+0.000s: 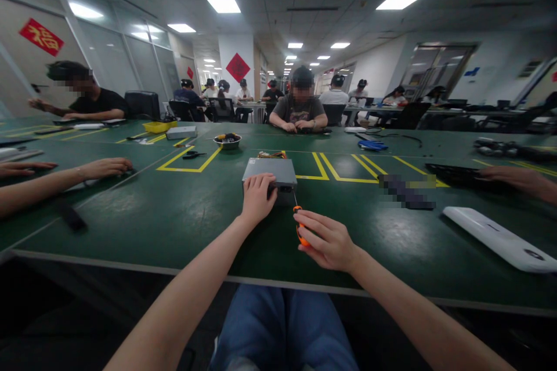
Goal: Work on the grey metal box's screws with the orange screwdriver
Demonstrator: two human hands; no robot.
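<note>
A grey metal box [278,169] with a dark socket on its near face rests on the green table [195,226]. Coloured wires [272,155] stick out behind it. My left hand [260,196] lies over the box's near left part, its fingers on the top and front edge. In my right hand [326,239] is an orange and black screwdriver [300,226], held between thumb and fingers. Its thin shaft points up to the box's near right corner; whether the tip touches a screw is too small to tell.
A metal bowl [227,141] of items stands behind, left of the box. Right are a white casing [496,237], a dark object [407,192] and blue gloves [372,145]. Other people's hands reach in at both sides [104,168]; a person [300,104] sits opposite.
</note>
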